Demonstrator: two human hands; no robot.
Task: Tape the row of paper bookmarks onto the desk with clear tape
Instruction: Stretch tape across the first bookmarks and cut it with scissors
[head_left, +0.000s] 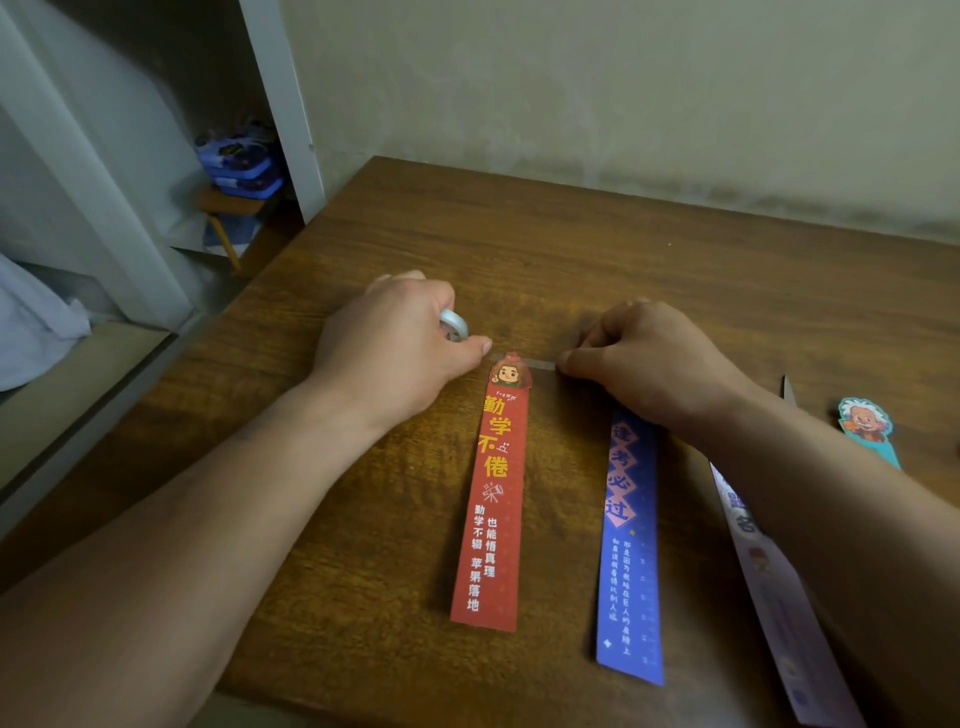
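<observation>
On desk (675, 260), four in row: red bookmark (493, 499), blue bookmark (628, 561), pale bookmark (779, 597), teal bookmark (865, 423). One tape strip (540, 362) laid across red top, end pinched by right hand (649, 358); one tape roll (456, 325) clasped by left hand (395, 343).

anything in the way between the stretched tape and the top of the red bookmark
Nothing visible. The clear tape strip spans the red bookmark at its top, stretched between the left hand, which grips the tape roll, and the right hand, which holds its free end.
</observation>
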